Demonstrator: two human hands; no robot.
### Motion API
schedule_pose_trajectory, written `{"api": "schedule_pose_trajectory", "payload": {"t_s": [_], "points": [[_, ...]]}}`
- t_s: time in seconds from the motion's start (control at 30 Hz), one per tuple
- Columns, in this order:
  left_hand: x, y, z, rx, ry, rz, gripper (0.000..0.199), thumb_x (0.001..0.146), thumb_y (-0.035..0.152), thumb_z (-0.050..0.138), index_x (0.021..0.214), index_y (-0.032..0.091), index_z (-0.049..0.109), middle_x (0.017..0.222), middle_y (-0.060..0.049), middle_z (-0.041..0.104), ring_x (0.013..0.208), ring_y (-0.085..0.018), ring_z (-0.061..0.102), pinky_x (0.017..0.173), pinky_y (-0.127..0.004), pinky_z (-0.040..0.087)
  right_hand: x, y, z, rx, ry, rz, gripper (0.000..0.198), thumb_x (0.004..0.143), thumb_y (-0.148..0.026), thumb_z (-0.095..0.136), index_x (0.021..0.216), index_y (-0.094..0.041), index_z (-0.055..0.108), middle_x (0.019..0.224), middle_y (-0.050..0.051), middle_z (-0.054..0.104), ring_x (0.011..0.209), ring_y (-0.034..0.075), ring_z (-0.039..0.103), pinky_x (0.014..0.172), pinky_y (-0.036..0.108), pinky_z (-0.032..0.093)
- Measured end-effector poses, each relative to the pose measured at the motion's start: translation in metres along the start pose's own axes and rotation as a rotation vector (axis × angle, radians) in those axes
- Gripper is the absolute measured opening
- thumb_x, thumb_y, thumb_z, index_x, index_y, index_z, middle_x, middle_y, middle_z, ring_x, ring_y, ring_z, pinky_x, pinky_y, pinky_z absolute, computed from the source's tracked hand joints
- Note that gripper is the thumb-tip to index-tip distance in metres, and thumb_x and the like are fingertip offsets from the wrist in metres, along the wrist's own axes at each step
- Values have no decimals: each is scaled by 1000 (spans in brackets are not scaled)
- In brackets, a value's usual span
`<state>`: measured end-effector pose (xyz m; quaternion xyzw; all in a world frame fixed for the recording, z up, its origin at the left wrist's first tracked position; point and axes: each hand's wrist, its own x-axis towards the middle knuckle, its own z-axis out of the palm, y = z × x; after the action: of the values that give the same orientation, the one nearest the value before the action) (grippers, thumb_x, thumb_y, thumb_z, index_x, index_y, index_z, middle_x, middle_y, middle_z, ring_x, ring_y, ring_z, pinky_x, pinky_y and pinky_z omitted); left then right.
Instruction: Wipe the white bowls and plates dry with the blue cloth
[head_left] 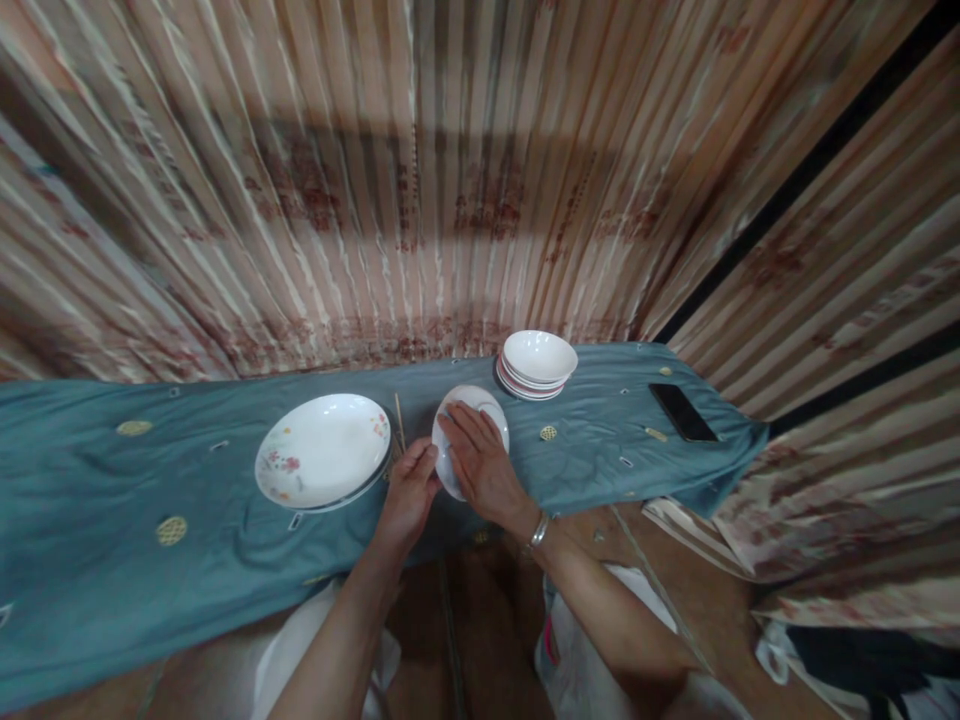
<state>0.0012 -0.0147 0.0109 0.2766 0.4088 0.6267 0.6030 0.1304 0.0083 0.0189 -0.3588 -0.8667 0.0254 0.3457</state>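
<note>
A small white plate [493,405] is tilted up over the front part of the cloth-covered table. My left hand [412,484] grips its left rim, the thumb bent over the edge. Across the plate's inner face lies my right hand [480,462], fingers stretched out and close together; a bracelet circles that wrist. What may be under the right palm is hidden. Left of my hands, a large white oval plate with a floral print [326,450] rests on another dish. A thin wooden stick, perhaps a chopstick [400,420], lies between that plate and the small one.
A stack of white bowls [538,360] stands toward the table's back edge, some with red rims. Farther right lies a black phone [682,412]. The teal patterned tablecloth [90,500] hangs over the front edge. Pleated curtains [450,200] close off the back and right side.
</note>
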Motion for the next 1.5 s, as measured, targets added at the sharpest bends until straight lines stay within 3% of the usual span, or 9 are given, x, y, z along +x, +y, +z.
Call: {"api": "schedule_pose_trajectory", "payload": {"t_s": [0.23, 0.37, 0.5, 0.63, 0.83, 0.93, 1.1, 1.3, 1.5], "points": [[-7, 7, 4, 79, -31, -27, 33, 61, 44, 79, 76, 17, 65, 68, 2, 59, 65, -13, 55, 63, -26, 49, 18, 38, -1, 148, 157, 230, 44, 101, -26, 29, 140, -17, 47, 140, 14, 55, 134, 23, 46, 116, 50, 31], [-7, 5, 4, 71, -22, -24, 32, 61, 43, 78, 74, 17, 65, 69, 2, 59, 66, -13, 55, 64, -26, 49, 13, 76, 15, 349, 251, 447, 45, 100, -40, 30, 127, -17, 58, 128, 13, 64, 120, 23, 58, 107, 42, 44], [-5, 3, 2, 35, -19, -23, 31, 62, 42, 79, 74, 18, 65, 69, 2, 59, 67, -13, 55, 66, -26, 50, -1, 103, 36, 481, 298, 615, 54, 97, -55, 31, 116, -16, 64, 111, 10, 70, 106, 23, 64, 99, 46, 50], [-3, 1, 1, -8, 5, -29, 31, 61, 41, 79, 75, 18, 64, 72, 1, 61, 69, -14, 58, 68, -28, 51, -18, 107, 49, 503, 318, 672, 62, 93, -64, 34, 113, -15, 65, 112, 13, 70, 104, 24, 64, 98, 45, 50], [3, -2, -1, -97, 102, -43, 30, 58, 36, 80, 76, 19, 63, 73, 1, 64, 69, -14, 59, 67, -27, 50, -41, 90, 62, 460, 356, 717, 66, 92, -67, 36, 123, -15, 62, 122, 17, 67, 115, 27, 62, 100, 51, 48], [7, -4, -4, -116, 142, -46, 27, 60, 34, 79, 75, 21, 61, 72, 1, 64, 68, -14, 59, 67, -27, 50, -52, 76, 62, 408, 354, 702, 62, 96, -61, 34, 133, -16, 55, 132, 16, 62, 124, 26, 57, 103, 51, 46], [11, -5, -7, -98, 148, -32, 21, 65, 32, 76, 73, 22, 60, 75, -1, 65, 70, -17, 61, 68, -30, 52, -65, 42, 50, 249, 201, 646, 62, 101, -51, 25, 147, -12, 37, 147, 19, 47, 138, 25, 45, 109, 48, 43], [10, -4, -8, -98, 159, -28, 18, 67, 30, 74, 75, 22, 60, 78, -2, 66, 70, -17, 60, 67, -30, 52, -62, 7, 25, 180, 91, 366, 56, 103, -32, 29, 155, -17, 17, 160, 15, 27, 149, 23, 21, 119, 50, 29], [10, -10, -9, -47, 161, 11, 19, 70, 34, 71, 80, 22, 60, 80, -2, 65, 74, -18, 61, 68, -31, 50, -50, -3, 16, 54, 3, 106, 62, 100, -23, 36, 157, -18, 11, 161, 15, 21, 150, 26, 17, 119, 53, 30]]}}
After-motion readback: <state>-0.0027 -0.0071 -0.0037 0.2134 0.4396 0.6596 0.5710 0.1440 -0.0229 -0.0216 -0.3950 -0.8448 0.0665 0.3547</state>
